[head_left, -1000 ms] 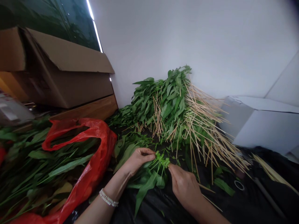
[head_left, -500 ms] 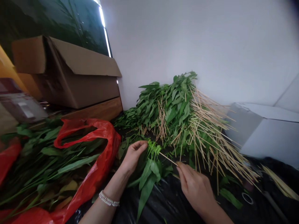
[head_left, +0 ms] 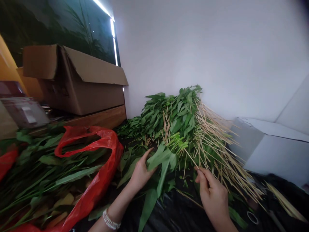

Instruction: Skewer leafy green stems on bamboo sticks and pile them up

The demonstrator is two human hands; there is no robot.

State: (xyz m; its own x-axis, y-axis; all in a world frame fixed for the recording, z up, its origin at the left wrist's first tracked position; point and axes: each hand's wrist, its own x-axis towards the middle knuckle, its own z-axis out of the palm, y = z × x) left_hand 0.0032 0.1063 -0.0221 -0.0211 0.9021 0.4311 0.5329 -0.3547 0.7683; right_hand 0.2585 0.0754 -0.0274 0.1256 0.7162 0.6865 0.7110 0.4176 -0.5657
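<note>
My right hand (head_left: 213, 196) pinches the near end of a thin bamboo skewer (head_left: 190, 158) that carries a small bunch of green leaves (head_left: 166, 154) lifted off the black sheet. My left hand (head_left: 141, 170) lies under and against those leaves, fingers stretched out along them. Just beyond both hands rises a heap of leaf bunches on skewers (head_left: 183, 122), their bare sticks fanning out to the right.
A red plastic bag (head_left: 101, 174) of loose green leaves lies at the left. Cardboard boxes (head_left: 79, 83) stand behind it on a wooden ledge. A white box (head_left: 272, 145) sits at the right by the wall. Black plastic sheet (head_left: 178, 212) covers the surface.
The right hand has drawn back along the skewer and raised it, so the leaf bunch moved up and toward the heap. The left hand went from pinching the stems to resting open against the leaves.
</note>
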